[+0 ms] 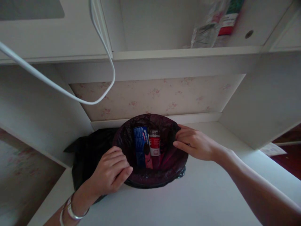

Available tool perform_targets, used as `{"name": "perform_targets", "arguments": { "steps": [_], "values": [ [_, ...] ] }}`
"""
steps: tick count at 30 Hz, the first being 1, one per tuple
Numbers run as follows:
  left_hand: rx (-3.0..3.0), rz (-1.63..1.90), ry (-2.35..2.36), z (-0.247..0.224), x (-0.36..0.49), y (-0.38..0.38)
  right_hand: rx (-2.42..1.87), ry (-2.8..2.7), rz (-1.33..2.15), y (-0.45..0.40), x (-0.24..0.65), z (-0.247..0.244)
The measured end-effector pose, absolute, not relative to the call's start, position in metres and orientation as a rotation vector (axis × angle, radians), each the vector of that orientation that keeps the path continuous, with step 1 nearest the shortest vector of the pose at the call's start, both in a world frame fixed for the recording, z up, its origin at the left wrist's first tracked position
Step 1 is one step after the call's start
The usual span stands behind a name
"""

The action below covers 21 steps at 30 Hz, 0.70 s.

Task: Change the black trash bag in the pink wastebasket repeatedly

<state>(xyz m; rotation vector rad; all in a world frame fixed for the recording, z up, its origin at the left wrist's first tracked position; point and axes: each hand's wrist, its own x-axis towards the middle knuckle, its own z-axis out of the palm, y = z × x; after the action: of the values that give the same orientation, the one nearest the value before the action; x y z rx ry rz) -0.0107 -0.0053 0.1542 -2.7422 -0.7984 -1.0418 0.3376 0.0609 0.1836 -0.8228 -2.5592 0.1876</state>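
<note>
A round bin lined with a dark trash bag (150, 179) stands on a white surface. My left hand (110, 171), with bangles at the wrist, has its fingers curled at the bag's left rim. On the opposite side my right hand (194, 141) pinches the rim, thumb inside and fingers over the edge. Inside lie a blue box (140, 147) with pink on its side and a plastic bottle (154, 142) with a red label. Loose black plastic (90, 157) spreads out left of the bin, partly behind my left hand.
White side panels (258, 100) flank the bin, with flowered wallpaper (162, 94) behind. Above it runs a shelf edge (178, 55), holding clear and red-green packaging (229, 23). A white cable (94, 102) loops down at upper left.
</note>
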Motion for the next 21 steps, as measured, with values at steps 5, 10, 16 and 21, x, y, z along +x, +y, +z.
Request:
{"name": "perform_targets", "arguments": {
  "steps": [5,10,16,21],
  "values": [
    [-2.741,-1.199,-0.700,0.149,-0.033,0.017,-0.661,-2.501,0.293,0.037,0.344,0.187],
    [-2.572,-1.283,-0.793,0.159,-0.034,0.002,-0.564,-2.367,0.295,0.019,0.341,0.199],
    [-2.628,-0.950,-0.757,0.168,0.022,-0.040,-0.451,-2.487,0.176,0.008,0.317,0.182],
    [-2.460,-1.081,-0.751,0.151,0.038,-0.040,-0.367,-2.416,-0.030,0.001,0.304,0.163]
  ]
}}
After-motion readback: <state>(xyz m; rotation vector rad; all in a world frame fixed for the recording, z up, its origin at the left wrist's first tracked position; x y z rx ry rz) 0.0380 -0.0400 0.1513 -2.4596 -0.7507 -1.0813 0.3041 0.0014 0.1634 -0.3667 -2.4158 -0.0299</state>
